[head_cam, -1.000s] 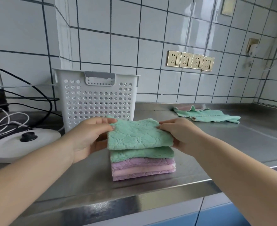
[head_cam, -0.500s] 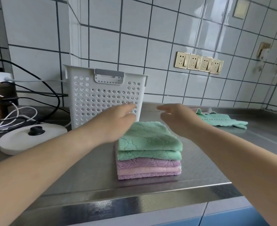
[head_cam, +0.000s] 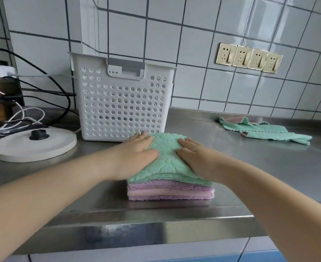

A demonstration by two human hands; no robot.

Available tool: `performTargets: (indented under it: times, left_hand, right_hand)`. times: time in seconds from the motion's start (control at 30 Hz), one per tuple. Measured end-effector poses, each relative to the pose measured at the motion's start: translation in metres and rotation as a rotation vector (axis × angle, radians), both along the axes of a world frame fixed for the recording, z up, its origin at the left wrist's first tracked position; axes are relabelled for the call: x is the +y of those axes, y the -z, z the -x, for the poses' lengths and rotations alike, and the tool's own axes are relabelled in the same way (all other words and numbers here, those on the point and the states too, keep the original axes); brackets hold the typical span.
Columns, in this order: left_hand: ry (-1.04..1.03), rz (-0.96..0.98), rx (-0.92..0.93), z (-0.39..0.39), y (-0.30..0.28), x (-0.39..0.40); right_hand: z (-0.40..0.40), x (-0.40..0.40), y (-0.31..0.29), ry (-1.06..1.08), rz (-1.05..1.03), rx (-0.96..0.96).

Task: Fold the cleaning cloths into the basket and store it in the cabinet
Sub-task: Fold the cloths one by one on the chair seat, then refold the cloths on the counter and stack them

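Pressing my left hand [head_cam: 137,156] and right hand [head_cam: 195,157], fingers flat, grasping nothing, on the folded cloth stack [head_cam: 167,178]; white basket [head_cam: 121,103] just behind; unfolded cloth [head_cam: 265,131] well apart.

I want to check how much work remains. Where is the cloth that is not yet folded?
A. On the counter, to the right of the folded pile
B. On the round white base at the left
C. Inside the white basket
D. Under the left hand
A: the loose green cloth lies spread on the steel counter, to the right of and apart from the folded pile that both hands press.
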State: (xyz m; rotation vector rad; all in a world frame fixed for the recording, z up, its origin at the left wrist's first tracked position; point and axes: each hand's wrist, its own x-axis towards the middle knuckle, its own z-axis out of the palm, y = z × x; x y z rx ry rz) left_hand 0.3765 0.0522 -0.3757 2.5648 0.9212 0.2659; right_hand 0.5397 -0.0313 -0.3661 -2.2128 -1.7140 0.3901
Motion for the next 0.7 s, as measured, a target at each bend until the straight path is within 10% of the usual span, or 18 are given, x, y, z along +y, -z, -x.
performTargets:
  times: [0.43,0.7]
  left_hand:
    - [-0.086,0.068,0.014,0.002,-0.001,-0.014]
    - [-0.578,0.967,-0.551,0.036,-0.029,-0.031]
  right_hand:
    - [0.005,-0.004,0.000,0.069,0.032,0.028]
    - [0.005,-0.036,-0.051,0.471,0.201,0.655]
